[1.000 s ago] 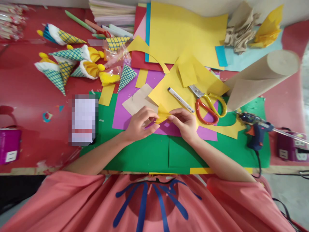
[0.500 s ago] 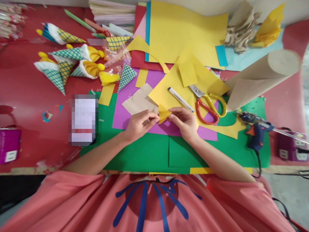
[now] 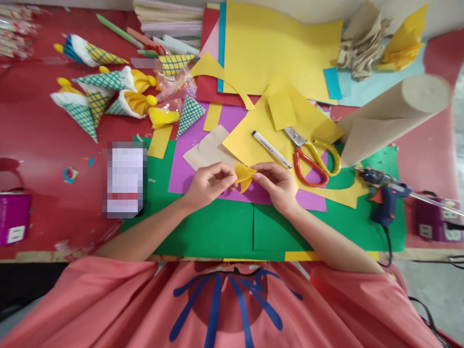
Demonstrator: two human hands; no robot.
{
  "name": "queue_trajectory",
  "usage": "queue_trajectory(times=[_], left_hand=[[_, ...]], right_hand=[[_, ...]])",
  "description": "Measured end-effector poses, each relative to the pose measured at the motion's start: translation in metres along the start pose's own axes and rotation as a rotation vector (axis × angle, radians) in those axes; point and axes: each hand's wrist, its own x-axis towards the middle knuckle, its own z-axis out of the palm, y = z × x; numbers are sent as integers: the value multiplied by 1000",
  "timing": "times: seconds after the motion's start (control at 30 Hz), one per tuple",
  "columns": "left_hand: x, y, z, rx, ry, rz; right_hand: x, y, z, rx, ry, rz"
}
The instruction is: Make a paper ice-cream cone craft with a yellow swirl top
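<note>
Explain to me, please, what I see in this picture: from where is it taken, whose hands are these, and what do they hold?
The picture comes from a camera worn on a person's head, looking forward and down, so the arms that enter from below are the person's own. No machine is at work, only two bare hands. The left hand and the right hand meet over the table and pinch a small folded piece of yellow paper between their fingertips.

Under the hands lie a green sheet and a purple sheet. Beyond them are larger yellow sheets, a white marker and scissors with red and yellow handles. To the right are a blue glue gun and a roll of brown paper. At the far left lie finished paper cones with a check pattern.
</note>
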Motion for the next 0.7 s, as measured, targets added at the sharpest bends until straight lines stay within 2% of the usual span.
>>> queue_trajectory(times=[0.23,0.4,0.57,0.7], left_hand=[[5,2,-1,-5,112,55],[6,-5,-2,60,129,36],[6,-9,-1,239,114,50],[5,-8,0,465,96,119]], right_hand=[[-2,0,1,65,-90,-31],[-4,1,1,23,-104,-39],[-5,0,2,-43,-105,-75],[-6,1,2,-71,-125,-123]])
